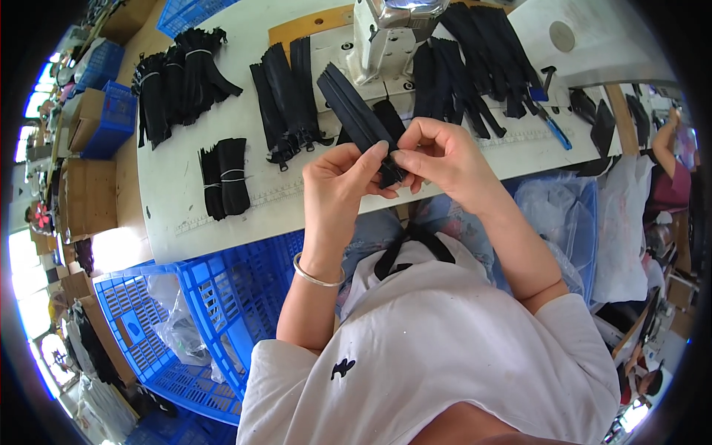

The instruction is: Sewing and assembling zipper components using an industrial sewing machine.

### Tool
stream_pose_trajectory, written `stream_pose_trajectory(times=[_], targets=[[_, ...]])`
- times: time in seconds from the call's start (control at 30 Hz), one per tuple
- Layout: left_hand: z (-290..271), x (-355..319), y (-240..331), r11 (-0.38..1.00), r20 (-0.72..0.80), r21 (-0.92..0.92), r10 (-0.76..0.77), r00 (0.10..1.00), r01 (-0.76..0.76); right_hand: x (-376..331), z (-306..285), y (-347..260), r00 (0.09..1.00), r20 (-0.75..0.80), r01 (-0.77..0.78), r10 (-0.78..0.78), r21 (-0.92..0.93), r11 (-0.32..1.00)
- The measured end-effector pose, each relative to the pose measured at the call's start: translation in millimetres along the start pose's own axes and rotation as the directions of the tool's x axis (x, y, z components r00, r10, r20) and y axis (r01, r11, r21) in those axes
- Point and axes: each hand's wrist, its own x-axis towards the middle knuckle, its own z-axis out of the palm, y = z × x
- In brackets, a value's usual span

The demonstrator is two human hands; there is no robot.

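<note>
Both my hands pinch the near end of a black zipper (pixel 348 107), held up over the front edge of the table. My left hand (pixel 343 174) grips it from the left, thumb on top. From the right, my right hand (pixel 437 159) has thumb and forefinger closed at the same end; the fingertips partly hide what is there. The zipper's far end slants up and left toward the sewing machine (pixel 386 41). Beside it on the left lie loose black zippers (pixel 285 96) with pulls toward me. More black zippers (pixel 449 81) lie right of the machine.
Tied bundles of black zippers (pixel 178 81) and a smaller tied bundle (pixel 224 176) lie on the left of the white table (pixel 167 185). A blue pen-like tool (pixel 556 132) lies at right. Blue crates (pixel 189 282) with plastic bags stand below the table edge; a white bag (pixel 625 222) hangs right.
</note>
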Motion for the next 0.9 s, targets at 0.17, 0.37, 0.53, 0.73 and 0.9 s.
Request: stream_pose_trajectory(times=[0.17, 0.37, 0.53, 0.73, 0.9], targets=[[-0.4, 2.1, -1.8, 0.999, 0.029, 0.019, 0.049, 0.998, -0.05, -1.9, -0.5, -2.7, 1.0, 0.002, 0.022, -0.022, 0.054, 0.998], [4.8, -0.4, 0.9, 0.998, 0.025, 0.002, 0.065, 0.998, -0.065, -5.7, -2.2, -1.6, 0.999, -0.008, 0.053, -0.052, 0.054, 0.997], [5.5, -1.1, 3.2, 0.997, 0.014, 0.003, 0.074, 0.997, -0.075, -2.5, -11.8, -10.6, 0.996, -0.083, -0.014, 0.014, 0.008, 1.0], [7.5, 0.8, 3.4, 0.991, -0.008, 0.084, 0.107, 0.994, -0.106, -4.0, -11.5, -10.3, 0.999, 0.043, -0.009, 0.011, -0.058, 0.998], [15.0, 19.7, 22.3, 0.969, -0.039, 0.079, 0.238, 0.971, -0.234, -3.7, -6.3, -17.2, 0.999, -0.04, 0.032, -0.034, -0.051, 0.998]])
